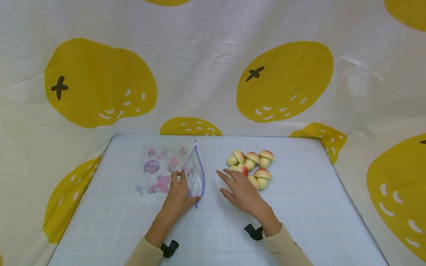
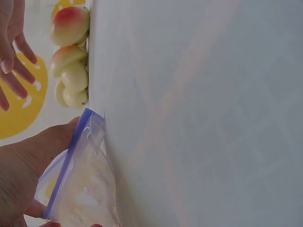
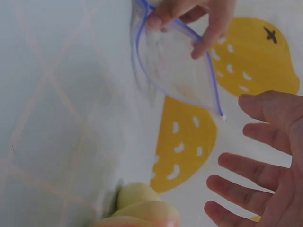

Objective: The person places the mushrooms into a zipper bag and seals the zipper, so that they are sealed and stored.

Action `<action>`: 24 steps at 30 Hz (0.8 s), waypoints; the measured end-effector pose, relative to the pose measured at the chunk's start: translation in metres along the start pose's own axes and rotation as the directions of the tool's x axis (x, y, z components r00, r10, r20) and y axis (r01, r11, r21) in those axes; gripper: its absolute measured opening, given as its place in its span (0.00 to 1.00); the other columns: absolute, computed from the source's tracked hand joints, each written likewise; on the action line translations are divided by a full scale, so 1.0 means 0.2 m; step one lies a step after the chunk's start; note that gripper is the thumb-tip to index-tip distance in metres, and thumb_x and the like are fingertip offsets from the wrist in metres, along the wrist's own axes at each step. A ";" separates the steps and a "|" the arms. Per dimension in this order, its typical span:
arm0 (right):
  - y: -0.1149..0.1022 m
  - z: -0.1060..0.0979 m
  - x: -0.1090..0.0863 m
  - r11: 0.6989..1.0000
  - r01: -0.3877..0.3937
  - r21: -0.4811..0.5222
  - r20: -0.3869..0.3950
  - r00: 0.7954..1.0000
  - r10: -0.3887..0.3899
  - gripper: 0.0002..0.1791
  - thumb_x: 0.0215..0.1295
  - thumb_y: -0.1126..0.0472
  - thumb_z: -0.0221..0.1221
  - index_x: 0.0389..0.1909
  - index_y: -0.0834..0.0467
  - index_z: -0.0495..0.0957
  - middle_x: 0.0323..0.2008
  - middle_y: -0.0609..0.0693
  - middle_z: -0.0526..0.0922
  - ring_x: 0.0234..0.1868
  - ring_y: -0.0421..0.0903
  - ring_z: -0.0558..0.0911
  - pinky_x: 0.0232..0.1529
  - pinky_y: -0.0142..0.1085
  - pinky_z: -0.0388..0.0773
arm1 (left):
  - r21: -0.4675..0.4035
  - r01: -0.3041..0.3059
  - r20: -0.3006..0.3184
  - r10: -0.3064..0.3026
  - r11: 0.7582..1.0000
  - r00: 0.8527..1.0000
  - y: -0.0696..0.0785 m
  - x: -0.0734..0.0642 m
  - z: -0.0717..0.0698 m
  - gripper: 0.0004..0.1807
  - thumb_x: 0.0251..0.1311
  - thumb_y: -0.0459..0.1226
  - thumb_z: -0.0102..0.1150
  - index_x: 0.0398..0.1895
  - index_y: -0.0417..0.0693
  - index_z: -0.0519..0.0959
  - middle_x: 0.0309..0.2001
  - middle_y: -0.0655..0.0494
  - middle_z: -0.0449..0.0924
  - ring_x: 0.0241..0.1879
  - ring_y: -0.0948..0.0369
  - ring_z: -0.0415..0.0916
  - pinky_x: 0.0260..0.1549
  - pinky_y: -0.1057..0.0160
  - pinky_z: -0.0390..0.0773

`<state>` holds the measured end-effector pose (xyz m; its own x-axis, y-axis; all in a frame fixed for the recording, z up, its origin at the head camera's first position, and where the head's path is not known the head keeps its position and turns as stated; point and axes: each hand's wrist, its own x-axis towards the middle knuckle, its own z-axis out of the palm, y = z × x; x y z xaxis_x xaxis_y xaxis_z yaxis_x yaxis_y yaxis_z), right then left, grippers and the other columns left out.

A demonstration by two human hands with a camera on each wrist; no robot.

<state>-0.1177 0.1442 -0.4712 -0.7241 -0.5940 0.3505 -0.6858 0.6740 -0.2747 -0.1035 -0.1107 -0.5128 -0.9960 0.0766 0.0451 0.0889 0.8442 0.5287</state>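
A clear zip-lock bag (image 1: 151, 184) with pink and purple prints lies flat on the table, its purple-edged mouth gaping to the right. My left hand (image 1: 178, 195) holds the bag at this mouth, thumb by the near corner and bent fingers at the upper rim; in the right wrist view the bag's mouth (image 3: 177, 66) bows apart around those fingers. My right hand (image 1: 243, 192) hovers with spread fingers and holds nothing, close beside several toy mushrooms (image 1: 263, 179) with pale yellow stems and reddish caps. It partly hides the nearest mushrooms in the head view.
The table (image 1: 309, 207) has a pale checked cover. Behind it hangs a white cloth (image 1: 199, 74) printed with big yellow fruits. Black straps (image 1: 254, 232) show at both wrists, by the beige sleeves.
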 end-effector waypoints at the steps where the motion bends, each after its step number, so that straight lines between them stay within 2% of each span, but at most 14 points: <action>1: 0.01 -0.01 0.00 1.000 -0.002 0.023 -0.020 1.000 0.003 0.33 0.67 0.55 0.64 0.71 0.55 0.68 0.62 0.58 0.75 0.61 0.55 0.75 0.58 0.49 0.75 | -0.001 -0.001 0.001 0.001 1.000 1.000 0.00 0.00 0.00 0.66 0.43 0.46 0.82 0.76 0.29 0.47 0.67 0.36 0.46 0.57 0.38 0.70 0.53 0.47 0.77; 5: 0.06 -0.05 -0.02 0.992 -0.021 0.128 -0.100 0.994 0.034 0.32 0.66 0.59 0.65 0.70 0.57 0.69 0.61 0.56 0.75 0.61 0.54 0.74 0.58 0.50 0.74 | -0.014 0.000 0.007 0.000 1.000 1.000 0.00 0.00 0.00 0.66 0.44 0.46 0.82 0.76 0.28 0.47 0.67 0.36 0.45 0.56 0.38 0.69 0.53 0.48 0.77; 9: 0.12 -0.09 -0.05 0.986 -0.038 0.165 -0.172 0.983 0.066 0.31 0.64 0.62 0.66 0.68 0.60 0.71 0.61 0.55 0.76 0.61 0.54 0.74 0.58 0.50 0.74 | -0.020 0.001 0.013 -0.001 1.000 1.000 -0.01 0.00 0.00 0.65 0.45 0.46 0.82 0.76 0.28 0.47 0.67 0.37 0.45 0.57 0.39 0.69 0.53 0.48 0.77; 14: 0.20 -0.14 -0.09 0.974 -0.099 0.205 -0.203 0.969 0.141 0.29 0.65 0.63 0.65 0.67 0.61 0.72 0.62 0.55 0.75 0.63 0.54 0.72 0.60 0.53 0.70 | -0.016 0.000 0.017 0.001 1.000 1.000 -0.01 0.00 -0.01 0.66 0.45 0.46 0.81 0.76 0.28 0.46 0.68 0.37 0.45 0.57 0.39 0.69 0.54 0.48 0.77; 17: 0.24 -0.17 -0.11 0.954 -0.142 0.265 -0.208 0.957 0.200 0.30 0.66 0.64 0.65 0.69 0.58 0.71 0.64 0.53 0.74 0.63 0.53 0.71 0.59 0.54 0.69 | -0.012 -0.003 0.012 0.003 1.000 1.000 -0.01 0.00 -0.01 0.66 0.45 0.46 0.82 0.76 0.28 0.46 0.67 0.36 0.45 0.56 0.39 0.69 0.53 0.49 0.77; 21: 0.31 -0.19 -0.14 0.930 -0.169 0.325 -0.261 0.929 0.261 0.29 0.65 0.68 0.65 0.67 0.58 0.72 0.61 0.52 0.76 0.59 0.53 0.74 0.56 0.51 0.71 | -0.009 -0.005 0.009 0.005 1.000 1.000 -0.01 0.00 -0.01 0.66 0.44 0.46 0.82 0.76 0.28 0.47 0.67 0.36 0.45 0.56 0.39 0.70 0.53 0.49 0.78; 24: 0.36 -0.20 -0.18 0.916 -0.194 0.351 -0.320 0.895 0.312 0.28 0.62 0.71 0.66 0.64 0.62 0.74 0.55 0.57 0.79 0.54 0.55 0.77 0.52 0.45 0.74 | -0.011 -0.004 0.011 0.004 1.000 1.000 0.00 0.00 0.00 0.65 0.44 0.46 0.82 0.76 0.28 0.47 0.67 0.36 0.45 0.55 0.39 0.70 0.52 0.48 0.78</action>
<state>-0.1386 0.2313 -0.4667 -0.8383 -0.1806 0.5145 -0.5137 0.5780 -0.6341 -0.1035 -0.1120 -0.5127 -0.9956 0.0859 0.0385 0.0931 0.8382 0.5374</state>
